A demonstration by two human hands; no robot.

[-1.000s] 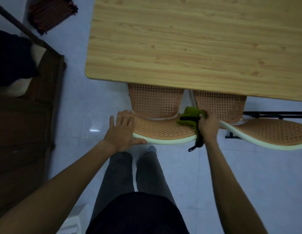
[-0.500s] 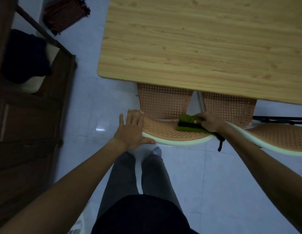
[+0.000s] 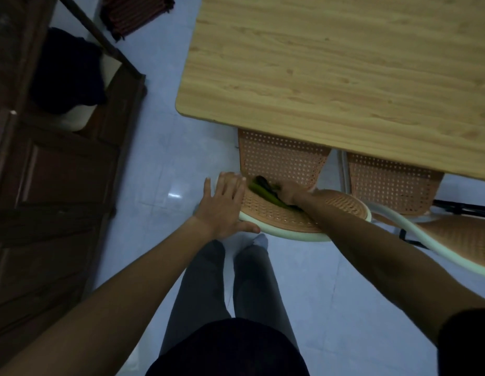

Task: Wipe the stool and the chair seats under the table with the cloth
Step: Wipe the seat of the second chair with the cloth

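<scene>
Two orange mesh chairs with pale rims are tucked under the wooden table point(image 3: 330, 66). My right hand point(image 3: 290, 191) presses a green cloth point(image 3: 263, 192) onto the top of the left chair point(image 3: 279, 215), near its left end. My left hand point(image 3: 225, 204) lies flat on that chair's left rim, fingers spread, thumb along the front edge. The right chair point(image 3: 458, 234) stands beside it, untouched. Both seats point(image 3: 279, 158) run back under the tabletop, mostly hidden. No stool is visible.
A dark wooden cabinet point(image 3: 46, 185) fills the left side, with a dark garment point(image 3: 67, 71) draped on it. A striped mat point(image 3: 132, 9) lies on the pale tiled floor at top. My legs stand just in front of the left chair. Black table legs point(image 3: 463, 206) show at right.
My right hand has slid the cloth leftward across the left chair, from its right end to near my left hand. My left hand has stayed on the rim. The view has shifted left.
</scene>
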